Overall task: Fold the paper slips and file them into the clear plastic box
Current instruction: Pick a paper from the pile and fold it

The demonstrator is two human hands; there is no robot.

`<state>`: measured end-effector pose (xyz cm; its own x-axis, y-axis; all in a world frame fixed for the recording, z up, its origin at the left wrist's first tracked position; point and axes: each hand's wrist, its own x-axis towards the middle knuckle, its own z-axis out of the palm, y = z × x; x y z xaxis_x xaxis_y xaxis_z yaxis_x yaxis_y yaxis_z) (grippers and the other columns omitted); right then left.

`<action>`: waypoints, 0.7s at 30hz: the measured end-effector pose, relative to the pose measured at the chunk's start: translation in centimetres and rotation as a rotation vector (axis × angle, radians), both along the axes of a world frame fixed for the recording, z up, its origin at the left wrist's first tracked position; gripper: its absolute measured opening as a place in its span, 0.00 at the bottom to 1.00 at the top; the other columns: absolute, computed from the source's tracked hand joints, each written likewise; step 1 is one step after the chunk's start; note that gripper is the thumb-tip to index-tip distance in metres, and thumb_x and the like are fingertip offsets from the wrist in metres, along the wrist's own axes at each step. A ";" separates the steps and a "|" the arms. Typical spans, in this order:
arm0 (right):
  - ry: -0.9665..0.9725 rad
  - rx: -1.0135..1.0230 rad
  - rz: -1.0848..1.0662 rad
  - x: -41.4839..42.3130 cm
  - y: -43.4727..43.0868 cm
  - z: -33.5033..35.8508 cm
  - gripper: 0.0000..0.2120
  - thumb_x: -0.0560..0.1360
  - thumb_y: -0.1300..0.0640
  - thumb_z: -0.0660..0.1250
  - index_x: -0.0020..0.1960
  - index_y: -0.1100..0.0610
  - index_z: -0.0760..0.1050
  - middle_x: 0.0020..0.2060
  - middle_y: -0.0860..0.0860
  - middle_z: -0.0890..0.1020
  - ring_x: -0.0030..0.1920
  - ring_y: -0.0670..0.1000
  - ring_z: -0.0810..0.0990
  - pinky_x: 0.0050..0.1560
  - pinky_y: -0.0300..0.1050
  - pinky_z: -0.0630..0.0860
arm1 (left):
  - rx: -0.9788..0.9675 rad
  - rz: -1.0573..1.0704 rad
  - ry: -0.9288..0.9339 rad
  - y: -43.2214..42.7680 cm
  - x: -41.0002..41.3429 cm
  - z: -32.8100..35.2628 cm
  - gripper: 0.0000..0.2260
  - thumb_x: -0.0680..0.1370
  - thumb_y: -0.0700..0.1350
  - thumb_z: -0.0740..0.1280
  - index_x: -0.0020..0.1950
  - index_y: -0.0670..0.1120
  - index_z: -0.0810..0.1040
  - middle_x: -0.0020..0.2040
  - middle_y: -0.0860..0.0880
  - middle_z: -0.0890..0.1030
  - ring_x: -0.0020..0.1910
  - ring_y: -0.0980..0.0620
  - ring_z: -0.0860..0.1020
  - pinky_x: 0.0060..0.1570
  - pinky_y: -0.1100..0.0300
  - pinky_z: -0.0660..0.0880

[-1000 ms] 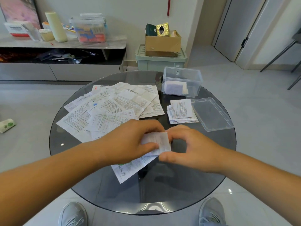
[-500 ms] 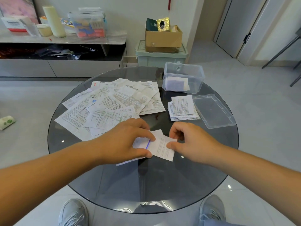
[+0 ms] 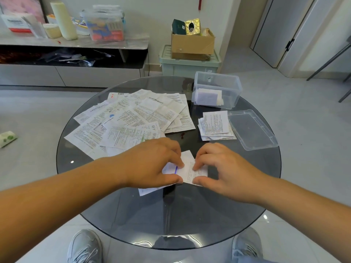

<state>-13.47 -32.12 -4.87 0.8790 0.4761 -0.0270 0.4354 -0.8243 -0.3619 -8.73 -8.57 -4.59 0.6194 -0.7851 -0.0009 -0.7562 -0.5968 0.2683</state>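
- Closer together than half a second ago: right hand (image 3: pixel 222 171) drawn in toward left hand (image 3: pixel 152 164), fingertips now set on top of the paper slip (image 3: pixel 190 168) rather than pinching its right edge.
- Left hand: grips the slip's left part, fingers curled over the top, thumb against the near edge; hides much of that part.
- Right hand: pinches the slip's right part, fingertips pressing on the printed face, thumb tip at the near edge.
- Paper slip: lies near the centre of the glass table (image 3: pixel 190 215), between both hands, partly folded; short blue line visible beside the left fingertips; one white corner juts out under the left hand toward 7 o'clock.
- Loose slips (image 3: pixel 133 120): spread flat and overlapping from 10 to 12 o'clock on the table, near edge just beside the left hand.
- Folded stack (image 3: pixel 216 124): sits at 1 to 2 o'clock, well apart from the hands.
- Clear plastic box (image 3: pixel 228 86): stands open at 1 o'clock by the far rim, just beyond the folded stack; holds folded slips in its left part.
- Lid (image 3: pixel 250 128): lies at 2 o'clock, just beside the stack.
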 end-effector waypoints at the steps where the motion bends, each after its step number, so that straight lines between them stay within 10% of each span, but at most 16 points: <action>1: 0.031 0.042 -0.045 0.1 0.2 0.0 0.16 0.73 0.41 0.72 0.58 0.46 0.78 0.57 0.39 0.71 0.59 0.41 0.69 0.54 0.31 0.68 | 0.004 0.011 0.011 -0.1 0.0 0.0 0.18 0.77 0.62 0.67 0.63 0.56 0.82 0.58 0.58 0.77 0.56 0.59 0.73 0.54 0.60 0.73; 11: 0.213 -0.068 -0.217 1.8 2.1 2.1 0.27 0.62 0.39 0.80 0.56 0.45 0.73 0.43 0.40 0.73 0.42 0.41 0.73 0.35 0.37 0.65 | -0.085 0.203 0.129 -0.7 -0.3 -0.1 0.20 0.72 0.60 0.75 0.61 0.59 0.76 0.54 0.61 0.72 0.54 0.61 0.70 0.54 0.64 0.72; 21: 0.290 -0.066 -0.287 1.0 2.6 2.5 0.28 0.61 0.43 0.82 0.53 0.46 0.69 0.49 0.44 0.73 0.44 0.43 0.74 0.35 0.40 0.68 | -0.032 0.207 0.145 -0.9 -0.6 0.3 0.16 0.74 0.60 0.73 0.59 0.60 0.79 0.58 0.59 0.73 0.55 0.58 0.71 0.55 0.62 0.72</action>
